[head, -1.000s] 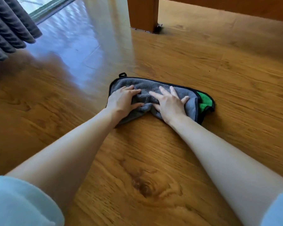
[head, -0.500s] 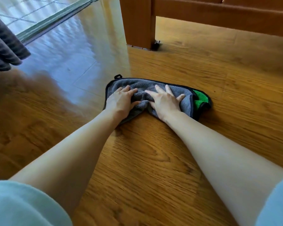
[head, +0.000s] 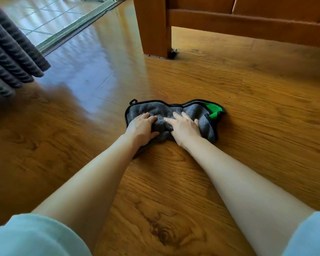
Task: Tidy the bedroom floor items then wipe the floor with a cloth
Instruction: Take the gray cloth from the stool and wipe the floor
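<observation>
Two bare forearms, left hand (head: 141,129) and right hand (head: 185,129) without rings, watch or gloves, short pale mint-blue sleeves (head: 33,237) ending above the elbows, soft plain fabric, no print or markings

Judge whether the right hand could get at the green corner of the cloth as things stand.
Probably yes. The right hand already presses on the cloth, and the green corner lies uncovered just beyond its fingers, with only bare floor around it.
</observation>
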